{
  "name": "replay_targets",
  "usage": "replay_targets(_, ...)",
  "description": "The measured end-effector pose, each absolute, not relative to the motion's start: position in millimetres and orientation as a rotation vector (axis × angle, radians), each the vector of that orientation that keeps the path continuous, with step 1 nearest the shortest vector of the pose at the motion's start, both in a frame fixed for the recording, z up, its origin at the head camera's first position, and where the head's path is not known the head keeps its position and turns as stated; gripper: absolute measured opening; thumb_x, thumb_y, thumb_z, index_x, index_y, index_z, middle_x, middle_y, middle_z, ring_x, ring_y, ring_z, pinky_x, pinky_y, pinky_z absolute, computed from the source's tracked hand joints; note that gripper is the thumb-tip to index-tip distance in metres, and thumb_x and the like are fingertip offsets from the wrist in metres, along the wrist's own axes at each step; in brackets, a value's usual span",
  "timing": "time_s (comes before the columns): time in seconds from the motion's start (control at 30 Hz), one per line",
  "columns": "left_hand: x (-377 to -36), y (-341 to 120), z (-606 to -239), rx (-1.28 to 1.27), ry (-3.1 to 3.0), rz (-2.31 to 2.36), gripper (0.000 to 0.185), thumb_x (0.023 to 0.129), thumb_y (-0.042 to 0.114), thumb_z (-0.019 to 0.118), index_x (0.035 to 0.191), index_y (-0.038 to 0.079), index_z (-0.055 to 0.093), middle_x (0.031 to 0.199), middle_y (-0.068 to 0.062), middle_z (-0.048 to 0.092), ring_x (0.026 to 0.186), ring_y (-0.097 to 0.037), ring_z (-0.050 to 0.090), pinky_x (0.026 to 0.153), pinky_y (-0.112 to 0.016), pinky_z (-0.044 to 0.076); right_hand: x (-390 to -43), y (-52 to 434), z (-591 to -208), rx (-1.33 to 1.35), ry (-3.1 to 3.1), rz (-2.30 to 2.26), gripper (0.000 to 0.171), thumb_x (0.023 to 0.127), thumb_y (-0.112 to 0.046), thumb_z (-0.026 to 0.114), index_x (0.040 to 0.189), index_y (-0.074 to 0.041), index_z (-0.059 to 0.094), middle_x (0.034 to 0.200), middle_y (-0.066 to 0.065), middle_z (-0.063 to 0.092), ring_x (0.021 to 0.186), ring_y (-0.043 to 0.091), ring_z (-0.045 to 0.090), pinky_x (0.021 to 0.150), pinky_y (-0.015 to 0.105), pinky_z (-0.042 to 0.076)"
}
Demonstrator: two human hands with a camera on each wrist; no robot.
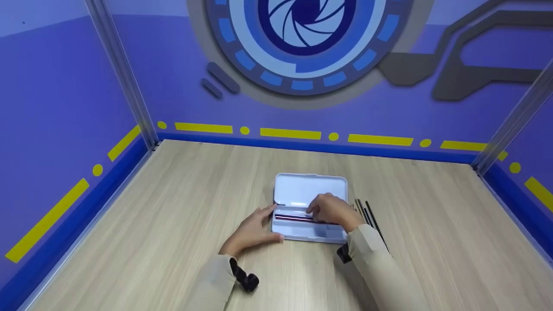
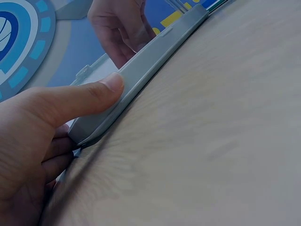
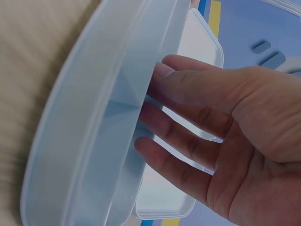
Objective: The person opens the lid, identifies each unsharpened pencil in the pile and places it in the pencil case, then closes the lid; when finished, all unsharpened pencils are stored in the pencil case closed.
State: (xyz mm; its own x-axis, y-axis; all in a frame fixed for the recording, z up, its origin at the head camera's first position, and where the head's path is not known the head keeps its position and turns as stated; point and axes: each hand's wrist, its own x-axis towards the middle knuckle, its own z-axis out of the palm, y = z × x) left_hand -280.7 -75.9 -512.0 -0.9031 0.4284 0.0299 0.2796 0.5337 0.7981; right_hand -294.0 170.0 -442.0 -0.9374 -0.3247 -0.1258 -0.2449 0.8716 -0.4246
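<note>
An open white case (image 1: 310,188) holds slim dark sticks (image 1: 293,217) lengthwise.

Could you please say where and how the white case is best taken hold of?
Probably by the left end of the white case, approached from the left, thumb against its near wall, which is low and straight, while the right hand is over the other half.
</note>
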Motion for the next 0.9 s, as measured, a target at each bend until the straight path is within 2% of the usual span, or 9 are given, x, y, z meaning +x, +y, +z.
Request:
replay_targets(0.37,-281,-76,-512,0.622,2.625,1.286,0.099,0.068,0.046,0.083,0.149,0.015,0.036,0.152,-0.017,0.037,0.142,-0.047,0.023,0.114,-0.059,0.024,-289,181,-435,-0.419,2.888,-0.676,0.017,0.080,0.002,0.070,0.092,-0.009,0.078,0.094,0.003,0.073,0.084,0.016,0.057,0.087,0.041,0.054)
replay_targets(0.63,-281,-75,-514,0.630,2.628,1.273,0.100,0.068,0.047,0.083,0.150,0.015,0.035,0.152,-0.018,0.036,0.142,-0.047,0.023,0.114,-0.060,0.024,-285,207,-428,-0.419,2.897,-0.734,0.020,0.081,0.003,0.069,0.099,-0.003,0.076,0.096,0.010,0.074,0.085,0.019,0.067,0.083,0.042,0.058)
replay_targets(0.9,-281,-75,-513,0.599,2.627,1.256,0.099,0.069,0.049,0.082,0.150,0.018,0.035,0.153,-0.015,0.035,0.143,-0.044,0.021,0.115,-0.059,0.023,-278,242,-425,-0.364,2.925,-0.763,0.021,0.084,0.001,0.066,0.104,0.000,0.073,0.097,0.012,0.073,0.083,0.020,0.066,0.080,0.040,0.058)
